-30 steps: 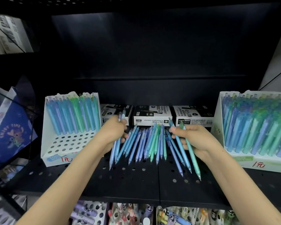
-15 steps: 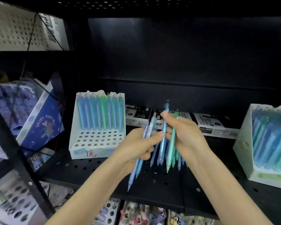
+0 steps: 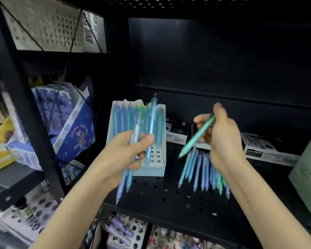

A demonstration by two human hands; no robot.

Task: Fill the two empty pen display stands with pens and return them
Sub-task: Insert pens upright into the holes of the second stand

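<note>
A white pen display stand (image 3: 156, 159) sits on the black perforated shelf (image 3: 169, 198). Its back row holds blue and green pens; its front holes are bare. My left hand (image 3: 126, 153) is closed around a bunch of blue pens (image 3: 152, 126), held upright right in front of the stand. My right hand (image 3: 221, 137) grips one green pen (image 3: 196, 136), tip pointing down and left. Below it lies a loose pile of blue and green pens (image 3: 201, 169) on the shelf. A second stand (image 3: 307, 169) shows only its pale side at the right edge.
Black-and-white boxes (image 3: 262, 150) line the back of the shelf. Blue printed boxes (image 3: 74, 133) lean on the neighbouring shelf to the left, behind a black upright post (image 3: 34, 123). More perforated stands with goods (image 3: 126, 232) sit on the shelf below.
Both hands lifted pens off the pile and separated. The left hand carried its bunch left, up to the stand; the right now holds a single green pen. The view has swung left.
</note>
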